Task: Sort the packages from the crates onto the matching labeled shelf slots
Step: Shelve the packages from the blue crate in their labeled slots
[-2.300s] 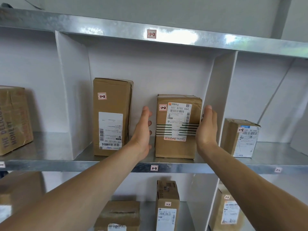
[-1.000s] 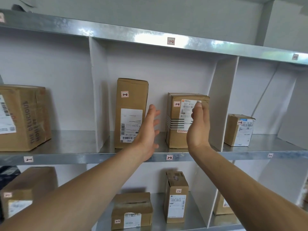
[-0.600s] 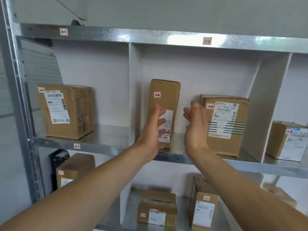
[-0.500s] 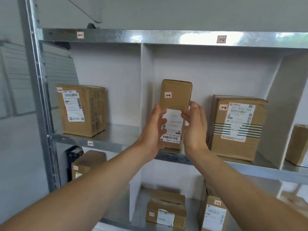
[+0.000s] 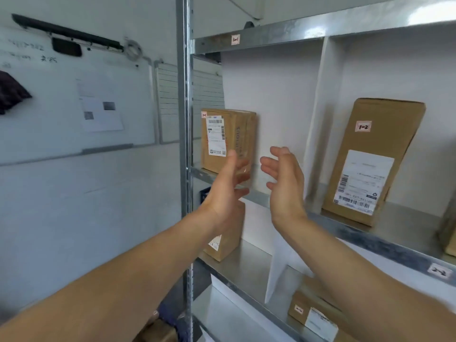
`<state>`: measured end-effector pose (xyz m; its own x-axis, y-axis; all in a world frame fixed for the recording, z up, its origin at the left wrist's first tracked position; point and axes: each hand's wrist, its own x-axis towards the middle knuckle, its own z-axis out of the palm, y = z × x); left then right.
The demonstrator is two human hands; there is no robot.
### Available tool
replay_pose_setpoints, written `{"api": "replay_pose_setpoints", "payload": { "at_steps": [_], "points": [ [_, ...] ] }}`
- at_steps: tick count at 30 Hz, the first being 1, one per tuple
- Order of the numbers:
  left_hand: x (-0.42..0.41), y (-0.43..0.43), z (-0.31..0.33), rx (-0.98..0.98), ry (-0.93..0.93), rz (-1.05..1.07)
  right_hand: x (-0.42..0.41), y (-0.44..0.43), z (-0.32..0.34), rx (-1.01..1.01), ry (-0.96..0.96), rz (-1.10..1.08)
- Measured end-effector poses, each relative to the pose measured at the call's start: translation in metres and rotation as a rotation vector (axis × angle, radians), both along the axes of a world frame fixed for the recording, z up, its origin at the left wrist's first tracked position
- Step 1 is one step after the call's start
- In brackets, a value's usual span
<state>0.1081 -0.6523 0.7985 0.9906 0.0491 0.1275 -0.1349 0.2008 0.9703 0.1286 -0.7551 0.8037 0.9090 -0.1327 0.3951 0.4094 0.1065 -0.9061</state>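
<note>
- Holds nothing in the left hand (image 5: 228, 191) or the right hand (image 5: 286, 186). Both released, fingers straight and loose, palms facing each other with a gap between, raised in front of the shelf (image 5: 357, 233).
- Finds at 11 o'clock, just past the left hand, a corner box (image 5: 229, 139) standing in the slot under the 1-1 label (image 5: 235, 40). Cannot read its own small tag, so cannot confirm the match.
- Finds at 3 o'clock from the right hand, beyond the white divider (image 5: 318, 114), a tall box (image 5: 372, 164) tagged 1-2, upright in the next slot.
- Sees at 6 o'clock, on the lower shelf (image 5: 249, 262), a small box (image 5: 223, 245) behind the left wrist, and at 5 o'clock a low box (image 5: 313, 314) below the 2-2 label (image 5: 440, 271).
- Shows no crate plainly, so cannot tell how many packages remain.
- Reads as a pause between placements: several packages shelved, hands free, probably another to fetch.
</note>
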Motion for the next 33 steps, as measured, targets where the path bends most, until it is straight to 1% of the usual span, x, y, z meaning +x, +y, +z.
{"api": "replay_pose_setpoints", "payload": {
  "at_steps": [3, 6, 14, 19, 25, 29, 33],
  "points": [
    [-0.010, 0.027, -0.004, -0.008, 0.030, 0.082, -0.002, 0.025, -0.008, -0.003, 0.008, 0.069],
    [-0.015, 0.057, -0.010, -0.028, 0.054, 0.117, -0.003, 0.052, -0.014, -0.013, 0.022, 0.135],
    [-0.025, 0.134, -0.013, -0.044, 0.057, 0.202, -0.004, 0.127, -0.018, -0.048, 0.022, 0.167],
    [-0.020, 0.177, -0.015, -0.056, 0.049, 0.199, -0.007, 0.166, -0.020, -0.055, 0.049, 0.200],
    [-0.007, 0.215, -0.024, -0.079, 0.079, 0.160, -0.004, 0.203, -0.031, -0.059, 0.050, 0.144],
    [-0.007, 0.238, -0.028, -0.085, 0.080, 0.168, -0.001, 0.225, -0.038, -0.089, 0.064, 0.140],
    [-0.005, 0.261, -0.022, -0.082, 0.072, 0.198, 0.002, 0.248, -0.036, -0.076, 0.055, 0.170]
  ]
}}
